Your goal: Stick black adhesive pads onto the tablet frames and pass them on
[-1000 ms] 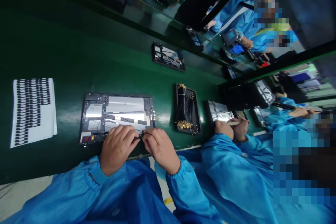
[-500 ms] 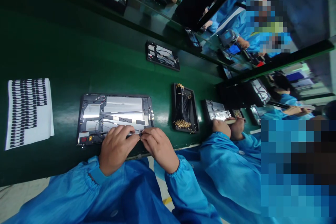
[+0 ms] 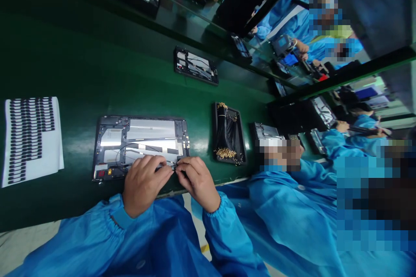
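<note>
In front of me an opened tablet [image 3: 152,129] lies flat on the green table, its silver battery plates and dark circuit parts exposed. A thin black cable [image 3: 125,146] curves across its middle. My left hand [image 3: 143,187] rests over the tablet's near edge, thumb and forefinger pinched together. Facing it at the near right corner, my right hand [image 3: 200,185] has its fingertips closed on a tiny part. Both sets of fingertips almost meet there, and they hide what lies between them, so I cannot make out its kind.
A black tray [image 3: 243,145] of bundled black cables with gold ends [image 3: 226,152] stands to the right. At left lies a white sheet [image 3: 52,147] with rows of black strips. Another opened tablet [image 3: 196,66] sits farther back. A co-worker's blue sleeve [image 3: 276,194] is close on my right.
My right fingers have shifted slightly and spread a little at the same corner. The left hand keeps its pinch. The view has moved slightly.
</note>
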`<state>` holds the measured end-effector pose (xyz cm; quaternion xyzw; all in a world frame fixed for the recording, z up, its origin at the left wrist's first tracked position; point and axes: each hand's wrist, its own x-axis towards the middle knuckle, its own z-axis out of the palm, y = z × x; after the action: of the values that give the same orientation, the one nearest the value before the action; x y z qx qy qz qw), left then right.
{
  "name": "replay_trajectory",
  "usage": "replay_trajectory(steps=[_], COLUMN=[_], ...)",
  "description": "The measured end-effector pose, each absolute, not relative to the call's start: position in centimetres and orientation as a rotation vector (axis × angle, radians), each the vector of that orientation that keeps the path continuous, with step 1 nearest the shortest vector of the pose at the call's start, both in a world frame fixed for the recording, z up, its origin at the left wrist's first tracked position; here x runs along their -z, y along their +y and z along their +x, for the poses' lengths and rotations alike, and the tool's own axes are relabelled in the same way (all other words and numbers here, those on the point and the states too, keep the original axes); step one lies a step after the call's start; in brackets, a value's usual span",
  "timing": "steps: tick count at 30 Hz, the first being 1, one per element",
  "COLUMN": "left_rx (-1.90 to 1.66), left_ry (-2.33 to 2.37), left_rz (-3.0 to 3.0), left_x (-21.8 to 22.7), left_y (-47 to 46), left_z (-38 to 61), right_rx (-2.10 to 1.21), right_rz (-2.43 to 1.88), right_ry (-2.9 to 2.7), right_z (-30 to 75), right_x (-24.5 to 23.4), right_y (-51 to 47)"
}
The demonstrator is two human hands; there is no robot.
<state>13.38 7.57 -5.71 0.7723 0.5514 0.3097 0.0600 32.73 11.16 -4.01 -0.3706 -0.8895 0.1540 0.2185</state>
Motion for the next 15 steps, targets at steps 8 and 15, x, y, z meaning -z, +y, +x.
replay_trajectory(steps=[8,15], left_rx=[-0.929,-0.938], left_ry=[1.674,1.655], left_rz=[2.388,2.374], left_x=[6.4,6.4], left_y=[7.3,7.2], left_z=[13.2,13.3], right_rx=[-0.391,-0.232], right_rz=[-0.965,-0.877], right_ry=[-2.466,-2.381], right_z=[33.3,33.6], right_x=[4.9,6.9], right_y=[11.0,9.7])
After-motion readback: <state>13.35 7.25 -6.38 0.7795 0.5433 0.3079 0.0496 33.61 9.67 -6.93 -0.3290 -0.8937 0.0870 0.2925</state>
